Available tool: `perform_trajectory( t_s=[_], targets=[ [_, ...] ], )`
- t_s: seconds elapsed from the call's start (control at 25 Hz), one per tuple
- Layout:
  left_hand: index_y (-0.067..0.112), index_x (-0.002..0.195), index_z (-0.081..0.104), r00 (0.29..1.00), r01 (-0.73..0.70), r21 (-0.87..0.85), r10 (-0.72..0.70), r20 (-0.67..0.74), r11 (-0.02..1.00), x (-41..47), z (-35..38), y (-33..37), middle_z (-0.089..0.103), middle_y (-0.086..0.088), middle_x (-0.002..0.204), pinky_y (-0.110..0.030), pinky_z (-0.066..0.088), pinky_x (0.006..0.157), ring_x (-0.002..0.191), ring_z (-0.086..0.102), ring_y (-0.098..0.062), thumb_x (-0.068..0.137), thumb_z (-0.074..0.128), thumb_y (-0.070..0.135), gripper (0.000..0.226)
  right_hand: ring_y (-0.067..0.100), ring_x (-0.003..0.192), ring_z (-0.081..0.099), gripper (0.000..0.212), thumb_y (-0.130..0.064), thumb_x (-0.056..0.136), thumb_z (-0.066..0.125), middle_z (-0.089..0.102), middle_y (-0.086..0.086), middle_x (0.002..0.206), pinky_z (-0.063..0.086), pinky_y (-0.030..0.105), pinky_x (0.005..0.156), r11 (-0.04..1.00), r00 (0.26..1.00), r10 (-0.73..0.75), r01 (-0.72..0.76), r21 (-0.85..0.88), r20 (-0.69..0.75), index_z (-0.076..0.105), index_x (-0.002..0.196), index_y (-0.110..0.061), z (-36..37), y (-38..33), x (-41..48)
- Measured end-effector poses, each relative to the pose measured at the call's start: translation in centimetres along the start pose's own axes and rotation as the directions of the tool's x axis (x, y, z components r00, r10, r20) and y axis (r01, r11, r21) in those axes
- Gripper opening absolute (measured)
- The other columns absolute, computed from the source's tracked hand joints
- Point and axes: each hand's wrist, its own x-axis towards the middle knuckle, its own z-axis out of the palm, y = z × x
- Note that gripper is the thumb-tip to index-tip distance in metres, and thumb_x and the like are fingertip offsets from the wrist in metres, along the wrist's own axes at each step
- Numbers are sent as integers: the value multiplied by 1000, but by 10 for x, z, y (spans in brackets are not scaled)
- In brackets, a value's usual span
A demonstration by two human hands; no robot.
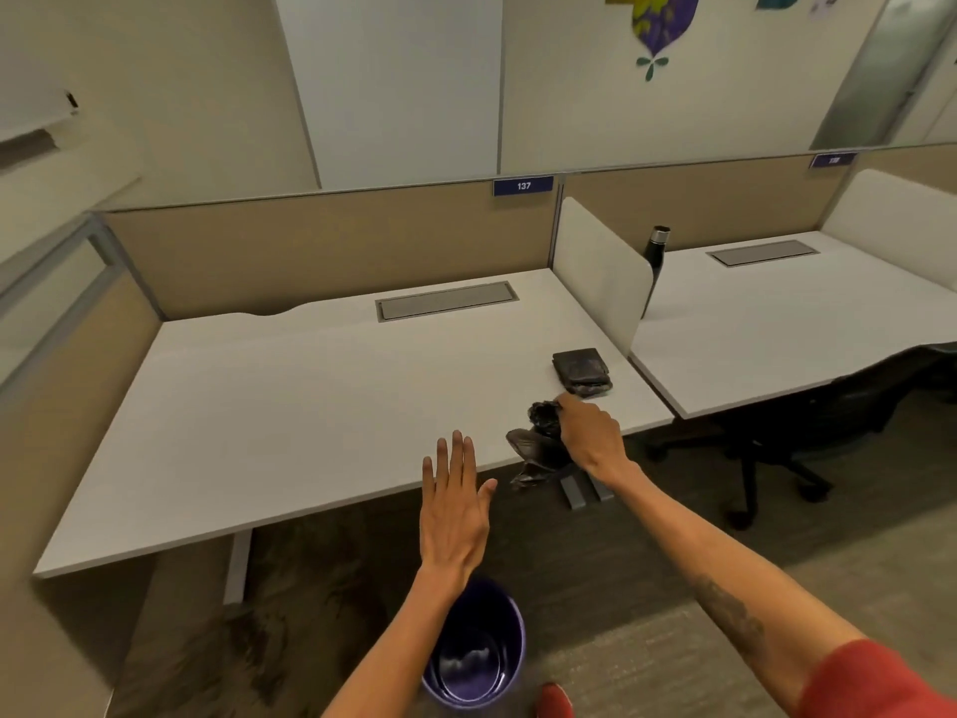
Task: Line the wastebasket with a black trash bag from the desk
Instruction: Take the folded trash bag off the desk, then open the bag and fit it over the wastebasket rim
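Observation:
My right hand (590,437) grips a crumpled black trash bag (538,445) at the front edge of the white desk (290,406); part of the bag hangs below the edge. A folded stack of black bags (581,371) lies on the desk just beyond that hand. Flat, with fingers spread, my left hand (455,505) hovers over the desk's front edge, holding nothing. On the carpet by my feet stands the purple wastebasket (476,650), unlined, its near side partly hidden by my left forearm.
A white divider panel (600,272) separates this desk from the neighbouring desk (787,313), where a dark bottle (656,251) stands. A black office chair (808,422) sits under that desk. Tan partition walls close the back and left. A grey cable hatch (445,300) is set in the desk.

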Motion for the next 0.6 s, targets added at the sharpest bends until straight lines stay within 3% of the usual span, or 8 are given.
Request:
perform_trajectory(
  t_s=[0.12, 0.24, 0.36, 0.48, 0.6],
  targets=[
    [15, 158, -6, 999, -46, -97, 45, -13, 994, -25, -14, 0, -13, -4, 167, -41, -9, 125, 153, -20, -20, 92, -20, 63, 82, 38, 91, 70, 29, -22, 104, 37, 74, 15, 107, 57, 49, 75, 997, 1000, 2, -4, 76, 20, 57, 124, -16, 0, -27, -43],
    [17, 158, -3, 998, -62, -183, 60, -14, 981, -40, -25, 1, -9, 0, 167, -40, -7, 127, 155, -13, -18, 93, -14, 64, 81, 33, 91, 70, 27, -27, 104, 40, 75, 10, 104, 56, 46, 73, 985, 999, 10, -16, 170, 34, 61, 119, -17, 2, -50, -73],
    [19, 159, 13, 999, -38, -270, 29, -36, 962, -51, -35, 9, 21, -4, 166, -41, 14, 127, 155, 17, -23, 102, 14, 55, 68, 29, 86, 70, 25, -31, 103, 42, 75, 7, 98, 56, 45, 73, 975, 998, 16, -28, 218, 55, 62, 109, -18, 6, -64, -94],
    [19, 155, 27, 998, -32, -338, 10, -67, 941, -58, -40, 15, 52, -7, 147, -39, 41, 108, 131, 52, -24, 103, 41, 42, 59, 27, 84, 67, 24, -32, 101, 45, 73, 5, 94, 55, 44, 73, 943, 990, 107, -129, 307, 88, 64, 101, -16, 11, -71, -104],
    [25, 147, 35, 1000, -22, -397, 27, 7, 918, -61, -43, 16, 62, -9, 131, -40, 50, 98, 117, 61, -25, 98, 57, 28, 54, 27, 85, 66, 27, -32, 98, 52, 72, 6, 92, 47, 36, 67, 777, 938, 302, -345, 527, 169, 68, 92, -11, 15, -70, -101]
  ],
)
